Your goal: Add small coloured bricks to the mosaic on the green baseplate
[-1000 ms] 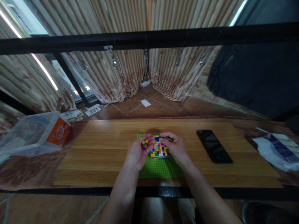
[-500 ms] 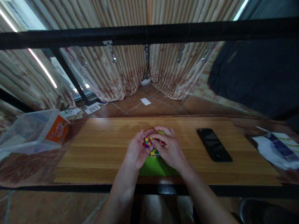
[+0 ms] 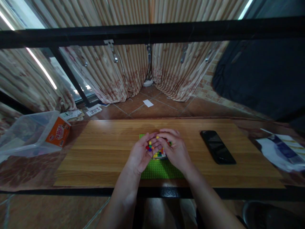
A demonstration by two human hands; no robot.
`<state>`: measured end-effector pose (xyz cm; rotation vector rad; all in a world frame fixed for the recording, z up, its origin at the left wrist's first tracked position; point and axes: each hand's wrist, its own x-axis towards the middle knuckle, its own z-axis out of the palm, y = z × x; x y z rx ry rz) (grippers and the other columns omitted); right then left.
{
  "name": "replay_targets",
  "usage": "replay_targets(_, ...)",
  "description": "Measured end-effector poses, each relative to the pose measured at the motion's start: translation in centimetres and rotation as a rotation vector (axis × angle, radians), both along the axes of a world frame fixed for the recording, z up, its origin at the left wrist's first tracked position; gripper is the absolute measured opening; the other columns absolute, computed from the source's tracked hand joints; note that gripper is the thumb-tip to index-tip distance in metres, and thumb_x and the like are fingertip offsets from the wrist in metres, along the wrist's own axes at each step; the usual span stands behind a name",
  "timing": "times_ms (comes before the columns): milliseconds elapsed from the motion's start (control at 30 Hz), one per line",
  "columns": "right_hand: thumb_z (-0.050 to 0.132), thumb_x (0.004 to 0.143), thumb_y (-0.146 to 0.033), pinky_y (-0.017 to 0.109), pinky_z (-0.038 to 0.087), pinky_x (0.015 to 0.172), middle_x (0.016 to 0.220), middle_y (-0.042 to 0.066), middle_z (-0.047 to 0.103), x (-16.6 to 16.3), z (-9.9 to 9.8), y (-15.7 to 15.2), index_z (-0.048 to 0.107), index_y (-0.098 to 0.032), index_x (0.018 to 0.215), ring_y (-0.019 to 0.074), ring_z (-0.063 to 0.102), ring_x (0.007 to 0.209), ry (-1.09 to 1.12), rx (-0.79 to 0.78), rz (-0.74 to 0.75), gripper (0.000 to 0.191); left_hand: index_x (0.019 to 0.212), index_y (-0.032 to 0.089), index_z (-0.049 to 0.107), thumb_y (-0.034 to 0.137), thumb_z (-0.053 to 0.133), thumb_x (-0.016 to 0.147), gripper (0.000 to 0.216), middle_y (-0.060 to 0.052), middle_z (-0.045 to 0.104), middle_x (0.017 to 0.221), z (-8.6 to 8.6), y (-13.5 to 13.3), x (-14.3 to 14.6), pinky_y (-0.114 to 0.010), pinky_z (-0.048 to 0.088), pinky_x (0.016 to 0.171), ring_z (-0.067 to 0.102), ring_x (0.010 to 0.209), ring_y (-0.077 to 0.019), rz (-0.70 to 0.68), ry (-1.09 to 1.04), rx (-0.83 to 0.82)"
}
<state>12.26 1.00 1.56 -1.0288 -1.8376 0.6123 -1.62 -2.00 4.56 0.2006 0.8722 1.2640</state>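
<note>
My left hand (image 3: pixel 140 153) is cupped palm up, with several small toy bricks (image 3: pixel 150 147) in red, blue, yellow and orange lying in it. Over the baseplate, my right hand (image 3: pixel 175 148) pinches a small yellow brick (image 3: pixel 157 137) between thumb and finger, close to the left fingertips. Beneath both hands lies a green studded baseplate (image 3: pixel 162 171). A multicoloured brick build (image 3: pixel 159 155) stands on it, partly hidden by my right hand.
The wooden tabletop (image 3: pixel 102 152) carries a black phone (image 3: pixel 217 147) on the right. A clear plastic bin (image 3: pixel 28 133) with an orange label stands at the left, and a white and blue packet (image 3: pixel 283 151) lies at the far right. A black bar (image 3: pixel 152 33) crosses beyond the table.
My right hand has shifted slightly right and away from the left palm, with a yellow brick now showing at its fingertips. More of the brick build is visible. My left hand stays nearly still.
</note>
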Motion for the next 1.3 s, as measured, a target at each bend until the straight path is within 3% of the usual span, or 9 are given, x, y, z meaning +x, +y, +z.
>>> replay_targets(100,0.058,0.091,-0.03,0.045,0.044,0.1,0.109,0.007,0.069,1.0,-0.2,0.8,0.075,-0.026,0.093,0.0239,0.061,0.107,0.056,-0.025,-0.062,0.017,0.085,0.009,0.069,0.021,0.051,0.091,0.022,-0.012,0.071,0.083,0.1,0.1,-0.3,-0.023,0.054,0.065,0.066,0.071,-0.0143,0.07,0.079,-0.058)
replay_targets(200,0.062,0.088,-0.033,0.046,0.044,0.1,0.107,0.006,0.07,2.0,-0.7,1.6,0.075,-0.026,0.089,0.0245,0.062,0.106,0.074,-0.066,-0.107,0.015,0.085,0.01,0.067,0.017,0.055,0.086,0.014,-0.007,0.068,0.072,0.0,0.3,-0.8,-0.016,0.042,0.046,0.057,0.053,-0.0078,0.175,0.149,-0.101)
replay_targets(300,0.063,0.086,-0.034,0.046,0.045,0.099,0.106,0.006,0.07,2.3,-1.2,1.9,0.075,-0.027,0.085,0.0244,0.062,0.104,0.059,-0.103,-0.088,0.014,0.086,0.01,0.066,0.017,0.06,0.08,0.011,-0.002,0.062,0.063,-0.3,0.4,-0.9,-0.015,0.032,0.04,0.047,0.044,-0.0049,0.211,0.175,-0.102)
replay_targets(700,0.064,0.08,-0.018,0.046,0.043,0.097,0.109,0.007,0.067,1.3,-1.6,1.2,0.075,-0.025,0.08,0.0257,0.058,0.107,-0.112,-0.132,-0.024,0.013,0.085,0.01,0.067,0.016,0.059,0.078,0.012,-0.002,0.06,0.062,-0.5,0.4,-0.5,-0.016,0.033,0.044,0.045,0.046,-0.0053,0.204,0.221,-0.106)
replay_targets(1000,0.063,0.077,-0.024,0.042,0.047,0.092,0.101,0.007,0.069,0.6,-2.7,1.8,0.073,-0.023,0.077,0.0236,0.063,0.098,0.084,-0.222,-0.052,0.011,0.088,0.01,0.067,0.015,0.061,0.077,0.013,-0.001,0.06,0.062,-0.6,0.3,-0.6,-0.016,0.032,0.044,0.045,0.046,-0.0049,0.196,0.231,-0.091)
replay_targets(1300,0.07,0.065,-0.033,0.035,0.05,0.08,0.092,0.006,0.072,0.3,-3.5,2.2,0.074,-0.021,0.071,0.021,0.066,0.085,0.339,-0.441,-0.026,0.014,0.088,0.01,0.066,0.015,0.062,0.077,0.013,-0.001,0.06,0.063,-0.8,0.3,-0.6,-0.016,0.03,0.043,0.044,0.046,-0.0048,0.188,0.233,-0.073)
